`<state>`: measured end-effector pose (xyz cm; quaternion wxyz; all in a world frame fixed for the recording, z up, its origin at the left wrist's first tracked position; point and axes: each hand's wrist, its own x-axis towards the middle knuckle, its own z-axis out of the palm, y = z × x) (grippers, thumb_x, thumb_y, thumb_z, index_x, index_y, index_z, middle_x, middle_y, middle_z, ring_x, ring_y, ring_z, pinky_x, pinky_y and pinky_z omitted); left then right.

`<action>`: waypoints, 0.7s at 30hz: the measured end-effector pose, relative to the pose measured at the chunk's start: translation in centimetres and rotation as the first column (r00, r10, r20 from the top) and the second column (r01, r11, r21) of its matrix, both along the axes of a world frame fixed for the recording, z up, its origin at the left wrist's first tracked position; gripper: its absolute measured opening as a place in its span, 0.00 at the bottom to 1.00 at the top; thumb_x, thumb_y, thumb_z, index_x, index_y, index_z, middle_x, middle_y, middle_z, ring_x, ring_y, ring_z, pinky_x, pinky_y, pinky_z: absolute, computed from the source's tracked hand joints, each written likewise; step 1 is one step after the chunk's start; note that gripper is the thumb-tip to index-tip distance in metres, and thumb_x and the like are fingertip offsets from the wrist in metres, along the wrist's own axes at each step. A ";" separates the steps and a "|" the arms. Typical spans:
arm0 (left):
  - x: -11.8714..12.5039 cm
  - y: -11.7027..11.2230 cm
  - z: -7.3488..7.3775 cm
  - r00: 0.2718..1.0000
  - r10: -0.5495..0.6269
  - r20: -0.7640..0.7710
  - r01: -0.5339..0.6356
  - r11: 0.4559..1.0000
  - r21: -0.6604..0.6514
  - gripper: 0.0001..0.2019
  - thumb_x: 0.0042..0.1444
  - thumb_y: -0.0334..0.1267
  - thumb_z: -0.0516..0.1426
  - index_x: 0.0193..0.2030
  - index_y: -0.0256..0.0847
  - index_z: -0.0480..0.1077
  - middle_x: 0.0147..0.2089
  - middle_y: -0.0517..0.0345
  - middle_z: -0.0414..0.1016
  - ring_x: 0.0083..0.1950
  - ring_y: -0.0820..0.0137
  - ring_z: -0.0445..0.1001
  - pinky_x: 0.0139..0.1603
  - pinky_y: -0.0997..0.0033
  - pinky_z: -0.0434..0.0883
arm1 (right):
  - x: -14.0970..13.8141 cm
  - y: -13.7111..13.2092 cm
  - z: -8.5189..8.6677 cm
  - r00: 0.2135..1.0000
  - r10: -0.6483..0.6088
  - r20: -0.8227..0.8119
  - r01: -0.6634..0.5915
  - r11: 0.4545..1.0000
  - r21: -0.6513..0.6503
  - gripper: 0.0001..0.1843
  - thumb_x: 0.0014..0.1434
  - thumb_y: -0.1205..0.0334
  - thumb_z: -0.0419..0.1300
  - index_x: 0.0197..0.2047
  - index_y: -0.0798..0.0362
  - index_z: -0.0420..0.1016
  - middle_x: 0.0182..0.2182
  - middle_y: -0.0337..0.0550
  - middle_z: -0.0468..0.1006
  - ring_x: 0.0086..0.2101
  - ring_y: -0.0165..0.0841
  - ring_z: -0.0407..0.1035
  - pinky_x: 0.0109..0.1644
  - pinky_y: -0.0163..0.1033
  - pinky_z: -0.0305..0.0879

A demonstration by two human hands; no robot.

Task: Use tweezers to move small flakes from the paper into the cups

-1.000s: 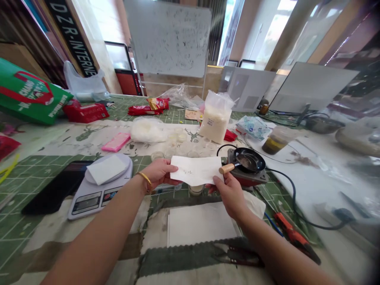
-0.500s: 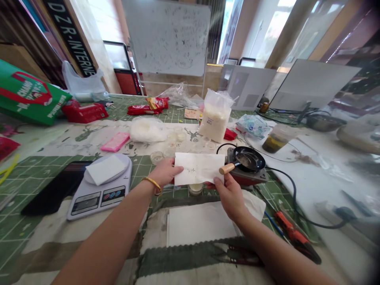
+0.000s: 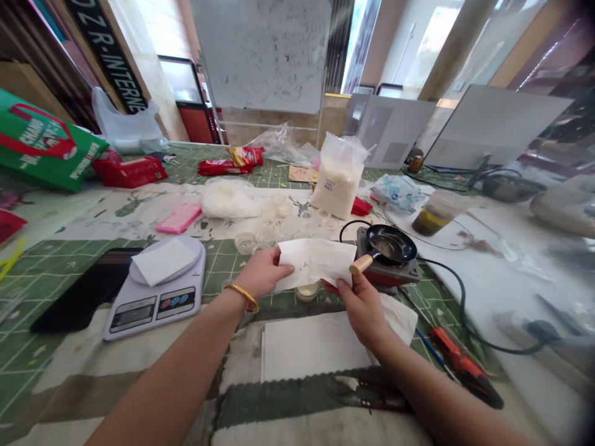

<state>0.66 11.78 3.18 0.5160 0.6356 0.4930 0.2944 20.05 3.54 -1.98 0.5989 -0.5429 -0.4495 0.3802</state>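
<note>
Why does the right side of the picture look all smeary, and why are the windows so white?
Head view: the wide lens bends and smears the edges, so the table at right blurs; daylight through the windows washes them white; the middle stays sharp, where left hand and right hand hold the paper.

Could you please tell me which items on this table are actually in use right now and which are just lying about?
In use:
left hand and right hand, both holding the white paper
small jar beneath the paper

Lying about:
kitchen scale
small black pan
bag of white granules
pink block
orange-handled tool
</note>
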 end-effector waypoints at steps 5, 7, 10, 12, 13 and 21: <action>0.1 -0.4 0.4 1.000 0.015 -0.009 -0.014 0.998 0.054 0.16 0.41 0.38 0.62 0.40 0.38 0.74 0.38 0.56 0.80 0.40 0.59 0.77 0.41 0.63 0.71 | -0.2 -0.3 0.3 1.000 -0.006 -0.018 0.006 1.000 0.022 0.14 0.55 0.57 0.58 0.45 0.51 0.74 0.45 0.46 0.79 0.47 0.43 0.73 0.53 0.50 0.68; 0.2 -0.4 0.4 0.999 0.029 -0.019 -0.028 0.997 0.066 0.14 0.40 0.37 0.62 0.37 0.38 0.74 0.36 0.56 0.80 0.39 0.59 0.77 0.40 0.63 0.71 | 0.0 -0.3 0.2 0.998 -0.017 0.053 0.016 1.000 0.017 0.14 0.56 0.57 0.58 0.44 0.52 0.75 0.43 0.47 0.80 0.46 0.44 0.73 0.53 0.51 0.68; 0.1 -0.5 0.3 0.999 0.044 -0.024 -0.042 0.996 0.074 0.13 0.39 0.37 0.62 0.35 0.37 0.75 0.36 0.55 0.81 0.39 0.58 0.77 0.40 0.62 0.71 | 0.2 -0.3 -0.1 0.997 -0.015 0.071 0.015 1.000 0.008 0.15 0.56 0.56 0.58 0.44 0.53 0.76 0.43 0.48 0.80 0.46 0.45 0.73 0.52 0.51 0.68; 0.0 -0.5 0.1 0.999 0.047 -0.017 -0.045 0.996 0.075 0.14 0.39 0.38 0.63 0.35 0.37 0.75 0.37 0.54 0.81 0.39 0.58 0.77 0.41 0.62 0.71 | 0.3 -0.4 -0.2 0.999 -0.009 0.054 0.009 1.000 0.005 0.16 0.56 0.55 0.58 0.46 0.53 0.75 0.45 0.48 0.79 0.46 0.43 0.73 0.51 0.49 0.69; -0.1 -0.6 0.0 0.999 0.046 -0.010 -0.045 0.996 0.075 0.14 0.39 0.38 0.63 0.36 0.37 0.75 0.37 0.53 0.81 0.40 0.58 0.77 0.41 0.61 0.71 | 0.3 -0.4 -0.3 0.999 -0.006 0.045 0.006 1.000 0.003 0.17 0.56 0.55 0.58 0.46 0.53 0.74 0.47 0.48 0.78 0.46 0.43 0.73 0.50 0.48 0.70; -0.6 -0.7 -0.6 0.999 0.025 0.036 -0.027 0.998 0.064 0.16 0.41 0.40 0.63 0.39 0.37 0.76 0.39 0.54 0.81 0.42 0.59 0.77 0.45 0.62 0.71 | 0.7 -0.8 -0.9 0.987 -0.017 0.162 0.023 0.999 -0.030 0.16 0.57 0.57 0.57 0.46 0.54 0.74 0.46 0.49 0.79 0.46 0.43 0.73 0.53 0.51 0.67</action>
